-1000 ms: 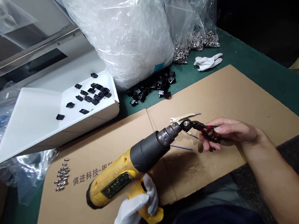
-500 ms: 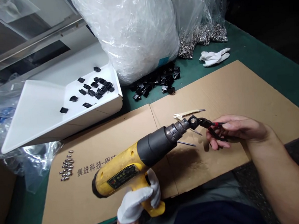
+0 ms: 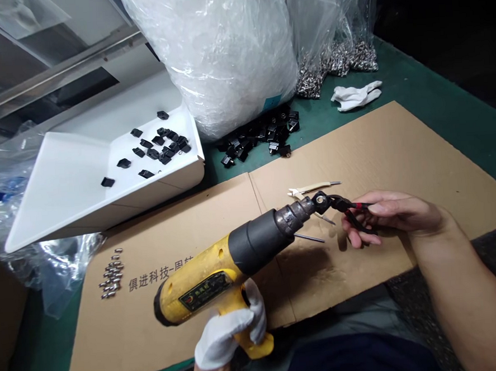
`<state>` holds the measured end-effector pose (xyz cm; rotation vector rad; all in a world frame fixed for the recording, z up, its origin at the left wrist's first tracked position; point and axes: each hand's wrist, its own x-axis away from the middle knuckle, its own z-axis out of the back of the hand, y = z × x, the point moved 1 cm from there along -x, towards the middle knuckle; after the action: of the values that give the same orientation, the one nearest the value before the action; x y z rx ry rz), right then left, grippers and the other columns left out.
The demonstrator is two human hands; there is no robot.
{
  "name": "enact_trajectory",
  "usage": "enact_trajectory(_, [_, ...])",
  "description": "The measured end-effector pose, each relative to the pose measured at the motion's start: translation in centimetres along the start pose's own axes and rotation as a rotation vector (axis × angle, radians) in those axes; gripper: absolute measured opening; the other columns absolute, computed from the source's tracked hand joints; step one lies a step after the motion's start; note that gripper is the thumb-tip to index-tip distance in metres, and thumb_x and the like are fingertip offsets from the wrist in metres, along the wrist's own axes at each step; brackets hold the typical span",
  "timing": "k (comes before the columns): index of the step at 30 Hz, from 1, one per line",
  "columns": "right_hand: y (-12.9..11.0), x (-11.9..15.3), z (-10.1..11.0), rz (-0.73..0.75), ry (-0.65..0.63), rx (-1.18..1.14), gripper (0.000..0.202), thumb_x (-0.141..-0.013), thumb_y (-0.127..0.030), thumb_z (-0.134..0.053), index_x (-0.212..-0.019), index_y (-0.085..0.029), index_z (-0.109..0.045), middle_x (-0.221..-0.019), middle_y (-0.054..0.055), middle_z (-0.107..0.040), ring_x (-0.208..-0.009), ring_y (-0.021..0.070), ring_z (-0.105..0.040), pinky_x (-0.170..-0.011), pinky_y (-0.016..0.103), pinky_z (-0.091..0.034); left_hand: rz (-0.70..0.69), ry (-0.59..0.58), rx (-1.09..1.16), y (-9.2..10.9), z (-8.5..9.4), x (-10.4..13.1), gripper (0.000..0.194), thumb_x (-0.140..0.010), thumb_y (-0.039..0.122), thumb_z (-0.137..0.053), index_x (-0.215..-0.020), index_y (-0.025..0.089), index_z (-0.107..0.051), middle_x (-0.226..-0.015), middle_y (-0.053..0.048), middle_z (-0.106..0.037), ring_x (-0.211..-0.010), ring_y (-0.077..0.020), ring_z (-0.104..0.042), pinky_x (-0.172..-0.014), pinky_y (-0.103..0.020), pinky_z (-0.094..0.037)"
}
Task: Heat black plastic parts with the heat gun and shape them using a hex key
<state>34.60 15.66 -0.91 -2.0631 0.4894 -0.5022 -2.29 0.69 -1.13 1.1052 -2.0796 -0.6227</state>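
My left hand [image 3: 227, 332], in a white glove, is wrapped round the handle of a yellow and black heat gun [image 3: 206, 269]. The gun's stepped metal nozzle points up and to the right. My bare right hand [image 3: 395, 213] grips dark pliers [image 3: 350, 207] with a red mark on one handle. At their jaws is a small black block [image 3: 320, 201] with a round hole, right at the nozzle's mouth; whether it touches the metal I cannot tell. Behind it, cream-handled cutters [image 3: 319, 187] lie on the cardboard [image 3: 397, 159], partly hidden by the nozzle.
A thin metal rod [image 3: 310, 237] and a pile of small metal pins [image 3: 112, 278] lie on the cardboard. A white bin [image 3: 71, 179] holds black blocks. More black parts [image 3: 270, 134], a large plastic bag [image 3: 227, 52], bags of metal pieces [image 3: 333, 63] and a white glove [image 3: 355, 96] stand behind.
Both hands, the heat gun and the pliers with the black block stay almost still. The view has shifted only very slightly.
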Motion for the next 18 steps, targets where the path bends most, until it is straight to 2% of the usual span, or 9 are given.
enact_trajectory(10, [-0.1, 0.1, -0.1, -0.022, 0.012, 0.011, 0.051, -0.095, -0.044, -0.051, -0.12, -0.002, -0.066, -0.099, 0.023, -0.075, -0.064, 0.0175, -0.058, -0.064, 0.032, -0.042, 0.013, 0.005, 0.014, 0.0, 0.1, -0.2, 0.018, -0.085, 0.027, -0.07, -0.098, 0.018, -0.061, -0.073, 0.002, -0.055, -0.051, -0.0082, -0.052, -0.05, -0.021, -0.044])
enact_trajectory(15, [-0.1, 0.0, 0.0, -0.026, 0.011, -0.024, 0.05, -0.096, -0.043, -0.054, -0.119, -0.002, -0.067, -0.099, 0.023, -0.075, -0.064, 0.0175, -0.058, -0.063, 0.032, -0.043, 0.024, 0.037, 0.006, -0.2, 0.0, 0.5, 0.02, -0.083, 0.03, -0.073, -0.096, 0.019, -0.062, -0.073, 0.002, -0.056, -0.051, -0.0079, -0.052, -0.049, -0.021, -0.044])
enact_trajectory(18, [-0.1, -0.5, -0.1, -0.03, 0.072, -0.092, 0.045, -0.094, -0.038, -0.06, -0.117, 0.0, -0.069, -0.098, 0.025, -0.075, -0.063, 0.0181, -0.06, -0.062, 0.031, -0.042, 0.071, 0.052, -0.041, 0.9, -0.6, -0.3, 0.022, -0.08, 0.033, -0.078, -0.092, 0.021, -0.064, -0.069, 0.002, -0.057, -0.049, -0.0099, -0.052, -0.047, -0.024, -0.044])
